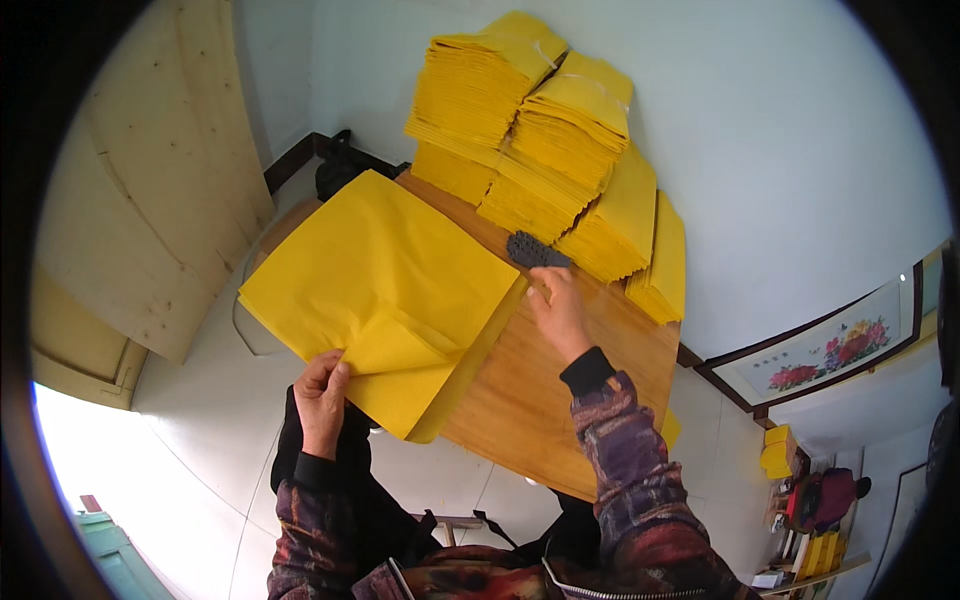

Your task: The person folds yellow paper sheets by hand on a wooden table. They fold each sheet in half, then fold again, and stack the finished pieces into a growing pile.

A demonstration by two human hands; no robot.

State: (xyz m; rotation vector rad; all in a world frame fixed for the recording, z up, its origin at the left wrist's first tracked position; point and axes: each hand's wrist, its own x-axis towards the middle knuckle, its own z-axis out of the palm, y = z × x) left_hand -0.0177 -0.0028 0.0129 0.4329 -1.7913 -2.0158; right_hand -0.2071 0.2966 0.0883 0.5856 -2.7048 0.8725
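A large yellow sheet (370, 250), looking like soft paper or thin cloth, lies in layers over the wooden table (560, 390) in front of me. My left hand (322, 395) is closed on its near left edge, thumb on top, and the surface puckers into a fold beside the thumb. A narrow strip of another yellow layer shows along the right edge. At the right corner of the sheet is my right hand (560, 310), its fingers loosely bent and the thumb a little apart. Just beyond those fingers lies a dark grey, bumpy object (535, 250), perhaps a brush.
Tall bundles of folded yellow sheets (480, 95), some tied with pale bands, are piled at the table's back against the wall. A wooden board (150, 180) leans at the left. On the right are a framed flower picture (815, 350) and a shelf with yellow packs (820, 555).
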